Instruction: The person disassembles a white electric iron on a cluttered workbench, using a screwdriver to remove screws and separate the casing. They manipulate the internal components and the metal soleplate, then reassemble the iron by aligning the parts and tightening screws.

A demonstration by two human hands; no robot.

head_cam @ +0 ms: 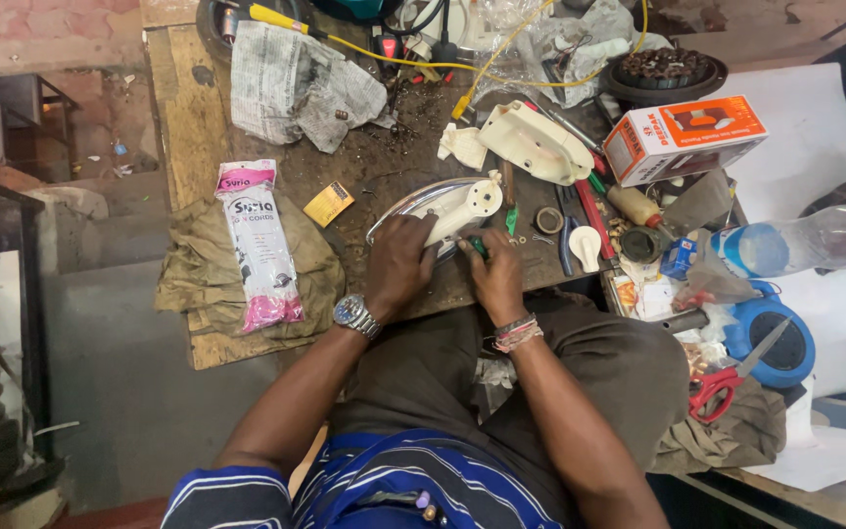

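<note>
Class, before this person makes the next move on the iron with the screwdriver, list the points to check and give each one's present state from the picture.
1. Left hand steadies the iron on the workbench: ok.
2. Right hand grips the green-handled screwdriver: ok.
3. Screwdriver tip seated in a screw: cannot tell, hidden by the hands.
4. Detached cream cover lies clear of the iron: ok.
5. Yellow cable stays off the iron: ok.
6. Bench around the iron free of loose parts: not ok, tools crowd its right side.

— Item: iron soleplate (413, 203)?
— Left hand (399, 264) is covering its near end.
— Green tool (479, 245)?
— Right hand (494, 277) is hiding most; tip is poking out at eleven o'clock.
</note>
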